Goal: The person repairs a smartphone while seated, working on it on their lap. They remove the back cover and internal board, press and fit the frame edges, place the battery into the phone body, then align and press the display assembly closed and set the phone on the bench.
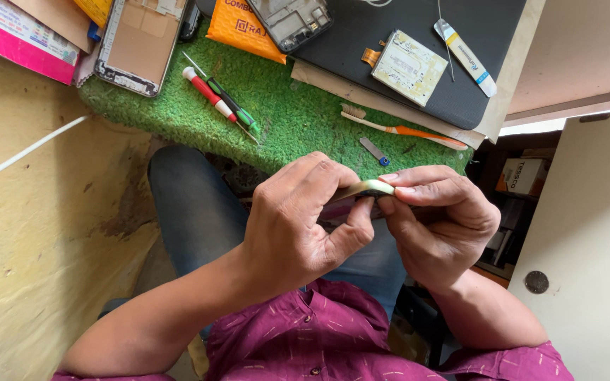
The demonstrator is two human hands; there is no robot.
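Magenta shirt fills the bottom edge, both forearms coming up out of it, jeans below.

Left hand: fingers curled, thumb pressed against the underside of a thin pale panel, likely a phone part, held edge-on. Wrist bent inward, knuckles up. The hand hides most of the panel, so I can't tell its full shape.

Right hand: fingertips pinched on the panel's other end, index and thumb stacked on the edge. The two hands meet at the panel, almost touching. Looks like a two-sided grip to steady a thin part while working along its rim; held over the lap, just short of the bench.

Beyond the hands, on the green mat:
- toothbrush just past the right fingertips, a small blue-tipped tool nearer
- two screwdrivers past the left hand, side by side
- phone frame further out on the left
- black pad further out on the right, carrying a pale flat part with flex cable and a small white tube
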